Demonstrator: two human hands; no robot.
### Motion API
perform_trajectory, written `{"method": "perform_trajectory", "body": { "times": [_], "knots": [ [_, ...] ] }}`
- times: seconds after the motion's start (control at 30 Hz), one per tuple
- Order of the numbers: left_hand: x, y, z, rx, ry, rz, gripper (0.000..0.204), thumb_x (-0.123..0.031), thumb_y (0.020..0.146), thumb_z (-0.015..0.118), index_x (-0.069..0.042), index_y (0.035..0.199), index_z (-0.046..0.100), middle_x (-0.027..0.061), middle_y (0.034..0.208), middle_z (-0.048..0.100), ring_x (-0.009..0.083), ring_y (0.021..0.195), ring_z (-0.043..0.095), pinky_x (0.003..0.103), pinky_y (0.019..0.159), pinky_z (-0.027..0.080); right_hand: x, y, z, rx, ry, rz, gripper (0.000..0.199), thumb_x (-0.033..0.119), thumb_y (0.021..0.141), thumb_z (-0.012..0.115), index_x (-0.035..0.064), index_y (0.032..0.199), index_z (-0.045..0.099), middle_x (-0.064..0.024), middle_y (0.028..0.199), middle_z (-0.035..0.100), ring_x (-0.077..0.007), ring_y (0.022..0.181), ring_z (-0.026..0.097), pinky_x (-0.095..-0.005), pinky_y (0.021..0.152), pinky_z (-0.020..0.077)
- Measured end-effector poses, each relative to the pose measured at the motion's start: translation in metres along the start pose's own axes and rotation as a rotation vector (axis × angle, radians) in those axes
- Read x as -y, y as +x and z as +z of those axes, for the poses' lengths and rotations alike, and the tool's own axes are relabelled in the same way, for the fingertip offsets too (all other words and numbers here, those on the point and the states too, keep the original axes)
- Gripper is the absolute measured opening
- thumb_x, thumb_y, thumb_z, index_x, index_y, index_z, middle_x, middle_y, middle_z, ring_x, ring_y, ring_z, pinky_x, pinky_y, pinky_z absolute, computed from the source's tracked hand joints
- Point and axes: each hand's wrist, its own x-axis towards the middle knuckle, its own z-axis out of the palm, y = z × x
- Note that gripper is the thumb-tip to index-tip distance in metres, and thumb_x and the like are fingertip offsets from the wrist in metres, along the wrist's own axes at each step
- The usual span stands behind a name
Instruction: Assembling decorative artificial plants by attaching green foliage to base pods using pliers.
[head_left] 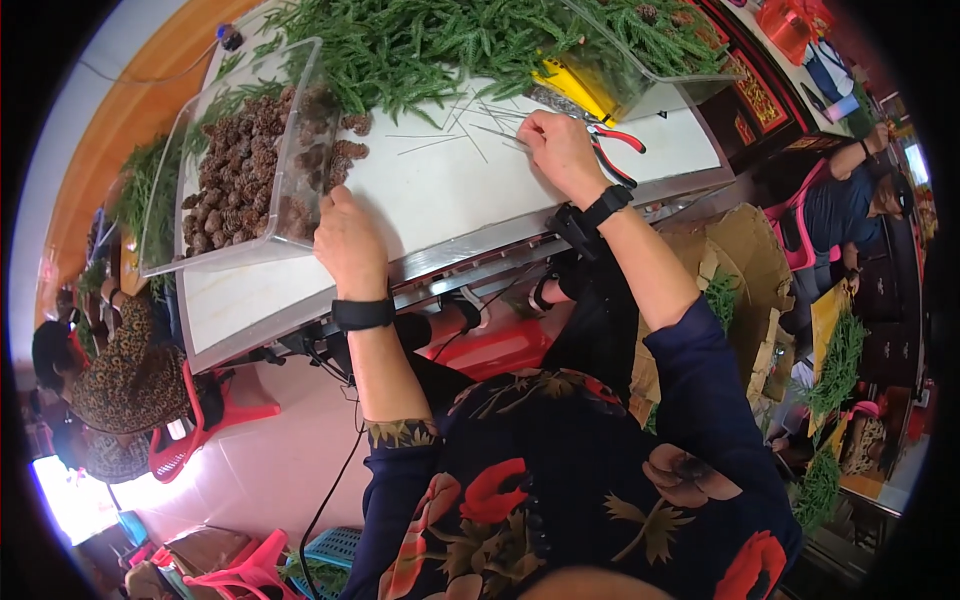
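Note:
My left hand (350,245) is at the near edge of the white table, beside the clear plastic bin (300,110) of brown pine cones (235,170). Its fingers are pressed together, and what they hold, if anything, is hidden. Just beyond the fingertips lies a loose pine cone (347,157), with another behind it. Farther right, my right hand (562,150) is closed in a pinch over the scattered thin wires (455,128); one wire seems to run into its fingertips. Red-and-black-handled pliers (622,140) lie right beside that hand.
Green artificial sprigs (430,40) heap along the table's far side. A second clear bin (660,65) and a yellow tool (580,88) stand at the right. Below the table are a red stool (495,345) and a cardboard box (720,250). People sit on both sides.

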Motion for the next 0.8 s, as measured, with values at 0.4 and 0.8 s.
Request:
{"method": "perform_trajectory", "body": {
  "times": [0.4,0.8],
  "knots": [
    [-0.023,-0.041,-0.053,0.340,-1.609,-0.399,0.030,-0.010,0.091,0.062,0.001,0.119,0.060,0.0037,0.098,0.064,0.0117,0.081,0.063,0.023,0.074,0.050,0.040,-0.036,-0.026,0.069,0.510,0.133,0.009,0.012,0.094,0.057,0.0027,0.092,0.057,0.0014,0.074,0.060,-0.0032,0.060,0.048,-0.0181,0.053,0.0374],
    [-0.040,-0.076,-0.052,0.481,-1.806,-0.416,0.030,-0.006,0.094,0.055,0.002,0.123,0.056,0.0084,0.108,0.063,0.0160,0.097,0.062,0.028,0.087,0.051,0.105,-0.128,-0.040,0.164,0.783,0.313,0.008,0.009,0.094,0.059,0.0022,0.098,0.058,0.0022,0.076,0.058,-0.0009,0.066,0.050,-0.0162,0.055,0.0368]
  ]
}}
